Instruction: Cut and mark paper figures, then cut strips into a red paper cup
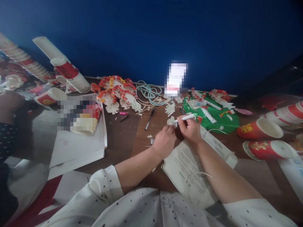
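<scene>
A white marker with a green end (pixel 189 116) is gripped in my right hand (pixel 190 130), its tip pointing left at a small white paper cutout (pixel 170 121). My left hand (pixel 165 140) is closed at the near edge of that cutout, fingers pressed on it against the table. My left fingers partly hide the paper. Left of my hands lies a black pen (pixel 149 119). Beneath my right forearm is a white printed sheet or packet (pixel 189 170).
Red and white paper lion-like figures (pixel 118 91) are heaped at the back, beside a light-blue cord (pixel 149 93). A glowing phone (pixel 176 78) leans on the blue wall. White tubes lie on a green sheet (pixel 227 121). Red paper cups (pixel 260 127) lie right; another person's arm (pixel 9 107) is left.
</scene>
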### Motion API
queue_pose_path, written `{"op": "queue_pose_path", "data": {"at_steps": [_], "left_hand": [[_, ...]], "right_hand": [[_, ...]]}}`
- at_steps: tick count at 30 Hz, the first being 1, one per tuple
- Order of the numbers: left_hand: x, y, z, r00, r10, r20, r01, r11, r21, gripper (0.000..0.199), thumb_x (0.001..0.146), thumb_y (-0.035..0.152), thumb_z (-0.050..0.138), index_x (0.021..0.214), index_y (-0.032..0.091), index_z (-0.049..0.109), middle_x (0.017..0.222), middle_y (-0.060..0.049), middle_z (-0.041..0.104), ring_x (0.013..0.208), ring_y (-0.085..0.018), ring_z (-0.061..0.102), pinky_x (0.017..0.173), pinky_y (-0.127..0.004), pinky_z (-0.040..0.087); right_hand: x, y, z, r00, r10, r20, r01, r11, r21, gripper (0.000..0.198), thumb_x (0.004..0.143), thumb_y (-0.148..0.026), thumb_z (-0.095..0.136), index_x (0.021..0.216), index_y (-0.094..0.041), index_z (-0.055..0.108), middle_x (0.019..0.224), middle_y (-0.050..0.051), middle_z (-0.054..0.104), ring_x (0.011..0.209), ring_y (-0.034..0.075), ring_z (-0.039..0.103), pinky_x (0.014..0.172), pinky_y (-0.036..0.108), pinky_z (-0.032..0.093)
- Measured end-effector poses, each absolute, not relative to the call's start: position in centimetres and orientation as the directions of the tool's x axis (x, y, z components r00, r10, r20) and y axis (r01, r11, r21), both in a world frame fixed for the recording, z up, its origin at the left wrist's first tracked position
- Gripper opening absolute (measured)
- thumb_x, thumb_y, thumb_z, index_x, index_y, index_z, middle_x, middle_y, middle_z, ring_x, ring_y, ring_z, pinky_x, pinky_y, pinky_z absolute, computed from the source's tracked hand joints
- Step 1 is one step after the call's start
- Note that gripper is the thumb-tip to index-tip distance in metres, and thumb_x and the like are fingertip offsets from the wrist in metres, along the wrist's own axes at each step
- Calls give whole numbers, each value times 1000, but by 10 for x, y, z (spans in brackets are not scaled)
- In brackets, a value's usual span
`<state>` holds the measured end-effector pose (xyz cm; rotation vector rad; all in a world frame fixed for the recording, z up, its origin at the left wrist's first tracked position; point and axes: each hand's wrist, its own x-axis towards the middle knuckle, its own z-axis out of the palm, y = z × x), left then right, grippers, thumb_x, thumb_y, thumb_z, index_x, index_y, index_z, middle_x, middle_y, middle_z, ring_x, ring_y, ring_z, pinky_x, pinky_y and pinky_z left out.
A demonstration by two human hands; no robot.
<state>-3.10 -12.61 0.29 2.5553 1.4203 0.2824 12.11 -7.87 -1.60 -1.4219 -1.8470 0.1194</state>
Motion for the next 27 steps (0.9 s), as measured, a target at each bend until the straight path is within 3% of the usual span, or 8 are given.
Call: {"op": "queue_pose_path", "data": {"at_steps": [23, 27], "left_hand": [[-32, -126, 2, 524, 847, 87, 812, -527, 250, 32, 90, 14, 38, 116, 7, 55, 125, -16, 54, 118, -22, 47, 88, -30, 49], [-32, -127, 1, 528, 845, 86, 811, -531, 245, 32, 90, 14, 38, 116, 8, 55, 125, -16, 54, 116, -22, 48, 88, -29, 49]], "right_hand": [[118, -76, -20, -129, 860, 493, 825, 369, -429, 28, 91, -39, 49, 86, -19, 67, 82, 8, 72, 73, 20, 67, 69, 30, 50], [118, -80, -16, -52, 848, 527, 794, 355, -493, 27, 91, -40, 50, 87, -19, 67, 80, 8, 72, 72, 20, 67, 69, 30, 51]]}}
